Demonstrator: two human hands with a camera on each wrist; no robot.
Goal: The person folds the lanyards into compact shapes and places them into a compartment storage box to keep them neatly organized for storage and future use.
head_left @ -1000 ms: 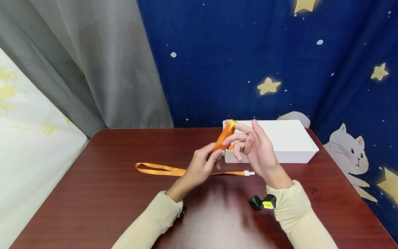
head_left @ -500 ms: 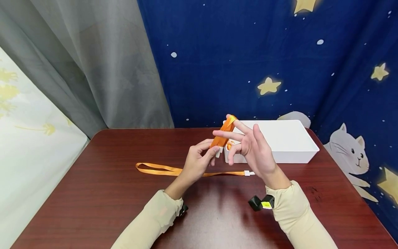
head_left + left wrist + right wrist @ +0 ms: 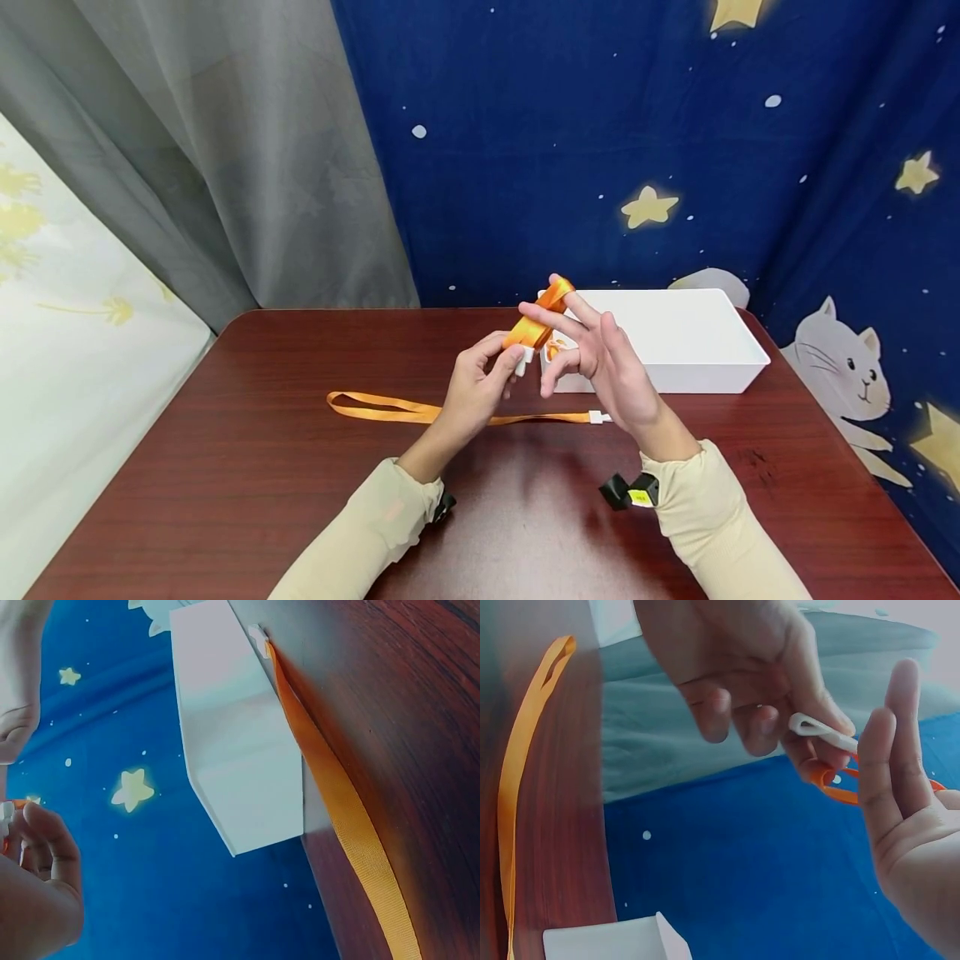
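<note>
Left hand point(image 3: 480, 383) at frame centre pinches white clip end of orange lanyard point(image 3: 538, 323). Right hand point(image 3: 600, 358) fingers extended, strap wound round them. Step, judging: coiling. Next calls for tucking clip. Second lanyard point(image 3: 420, 410) flat below; white box point(image 3: 690, 342) right.

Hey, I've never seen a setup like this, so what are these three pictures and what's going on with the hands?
No machine here: a person works with bare hands and wears three cameras. The wide picture comes from the head; the other two come from each wrist, so they look tilted. The left hand pinches the white clip end of an orange lanyard, whose strap is wound round the straight fingers of the right hand. On the dark red table lie a second orange lanyard, stretched flat, and a white box behind the hands.
</note>
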